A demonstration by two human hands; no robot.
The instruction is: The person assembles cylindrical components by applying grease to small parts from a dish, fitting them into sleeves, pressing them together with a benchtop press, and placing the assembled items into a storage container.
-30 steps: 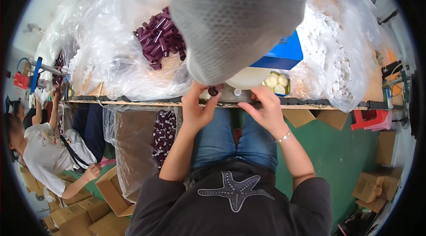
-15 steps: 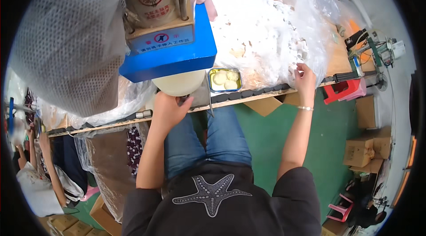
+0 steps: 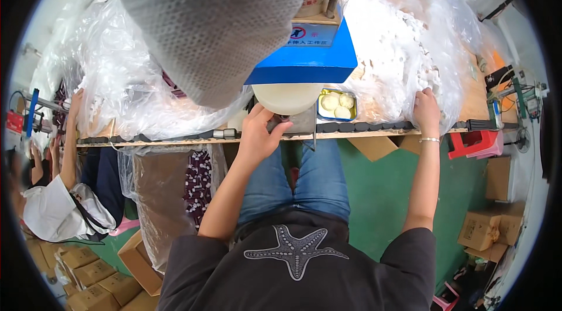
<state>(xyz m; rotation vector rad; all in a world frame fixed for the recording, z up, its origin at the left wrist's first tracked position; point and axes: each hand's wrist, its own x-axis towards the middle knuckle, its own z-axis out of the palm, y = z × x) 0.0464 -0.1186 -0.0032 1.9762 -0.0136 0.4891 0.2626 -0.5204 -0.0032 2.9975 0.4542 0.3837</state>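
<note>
Clear plastic sheeting (image 3: pixel 134 94) is draped over the wooden workbench (image 3: pixel 374 133), where a blue machine base (image 3: pixel 310 59) stands. Under it, the left hand (image 3: pixel 260 132) is pinched on a small part by a cream round block (image 3: pixel 287 98). The right hand (image 3: pixel 426 112), fingers curled, is laid on a heap of white parts (image 3: pixel 386 47); a tin of pale discs (image 3: pixel 337 105) sits between.

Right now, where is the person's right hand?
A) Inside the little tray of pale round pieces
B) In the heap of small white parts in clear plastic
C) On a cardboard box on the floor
B: the right hand rests on the heap of small white parts, apart from the tray.
</note>
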